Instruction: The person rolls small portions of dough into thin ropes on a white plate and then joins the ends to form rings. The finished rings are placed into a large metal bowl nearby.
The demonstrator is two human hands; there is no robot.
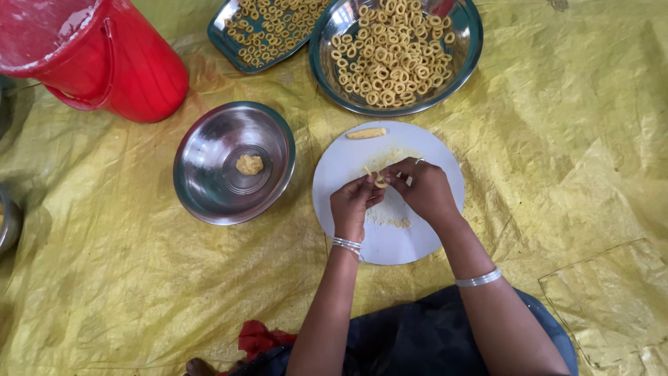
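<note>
Both your hands meet over the white round board (362, 237). Left hand (351, 205) and right hand (426, 189) each keep a pinching grip on one thin dough strip (379, 181). Judge it soft, light, easily torn: hold near its ends, lightly.

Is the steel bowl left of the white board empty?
No: the steel bowl holds a small lump of yellow dough at its centre.

A home cooking spot on the floor: yellow sheet (570, 139), steel bowls of dough rings (466, 42), red bucket (132, 69).
</note>
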